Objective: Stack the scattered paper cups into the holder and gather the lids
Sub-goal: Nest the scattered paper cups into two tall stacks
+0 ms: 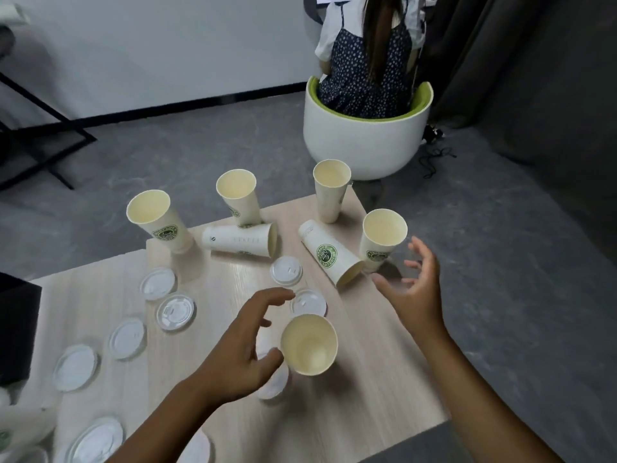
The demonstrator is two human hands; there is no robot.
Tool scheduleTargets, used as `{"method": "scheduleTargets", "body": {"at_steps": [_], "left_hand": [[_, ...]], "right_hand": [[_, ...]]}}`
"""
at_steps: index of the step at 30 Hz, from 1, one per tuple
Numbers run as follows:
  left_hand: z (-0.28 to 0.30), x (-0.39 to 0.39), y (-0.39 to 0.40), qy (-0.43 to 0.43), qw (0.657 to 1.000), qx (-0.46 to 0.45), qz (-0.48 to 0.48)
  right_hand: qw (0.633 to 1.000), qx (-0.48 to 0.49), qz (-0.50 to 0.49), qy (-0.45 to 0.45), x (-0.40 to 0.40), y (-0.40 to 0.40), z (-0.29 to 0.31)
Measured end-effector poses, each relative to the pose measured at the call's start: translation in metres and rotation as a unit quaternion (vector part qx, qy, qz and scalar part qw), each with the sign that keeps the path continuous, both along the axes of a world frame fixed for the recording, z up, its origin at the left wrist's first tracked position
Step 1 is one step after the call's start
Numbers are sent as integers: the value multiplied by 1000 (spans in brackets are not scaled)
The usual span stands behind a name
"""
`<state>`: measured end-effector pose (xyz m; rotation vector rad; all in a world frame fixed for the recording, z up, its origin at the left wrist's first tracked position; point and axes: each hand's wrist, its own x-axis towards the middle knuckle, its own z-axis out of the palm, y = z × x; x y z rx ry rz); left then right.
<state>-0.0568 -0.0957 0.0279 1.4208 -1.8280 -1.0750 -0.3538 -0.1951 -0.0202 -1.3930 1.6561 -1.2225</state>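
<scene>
Several white paper cups with green logos are scattered on the wooden table (367,379). Some stand upright, such as the far right cup (382,237) and the near cup (309,344). Two lie on their sides: one at the middle (238,240) and one to its right (329,253). Clear plastic lids lie flat, including one (286,270) between my hands and one (176,311) further left. My left hand (243,345) hovers beside the near cup with loosely curved fingers, holding nothing. My right hand (414,289) is spread open just below the far right cup.
A person sits with their back to me in a white and green tub chair (364,142) beyond the table's far corner. A black object (16,329) sits at the table's left edge. More lids (75,367) spread toward the near left. Grey floor surrounds the table.
</scene>
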Motion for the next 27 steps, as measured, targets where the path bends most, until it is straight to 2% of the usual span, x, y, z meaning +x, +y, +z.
{"method": "scheduleTargets", "body": {"at_steps": [3,6,9,13,19,23,27], "left_hand": [[-2,0,-37,-42,998,-38,15],[-15,-9,-90,-144,986,-84,-22],[-39,-26,-142,-282,946,-116,-105],[-75,-51,-190,-364,905,-116,-186],[-109,-74,-218,-352,890,-138,-254],[-115,-81,-224,-342,888,-165,-261],[-107,-89,-222,-318,900,-168,-246]], "right_hand": [[1000,13,1,-4,-4,-32,-11],[1000,1,8,-19,-1,-54,-20],[999,-13,15,-35,5,-69,-31],[998,-32,21,-49,7,-76,-45],[997,-39,33,-52,4,-84,-50],[997,-58,26,-39,5,-92,-48],[996,-92,14,-2,1,-95,-33]]}}
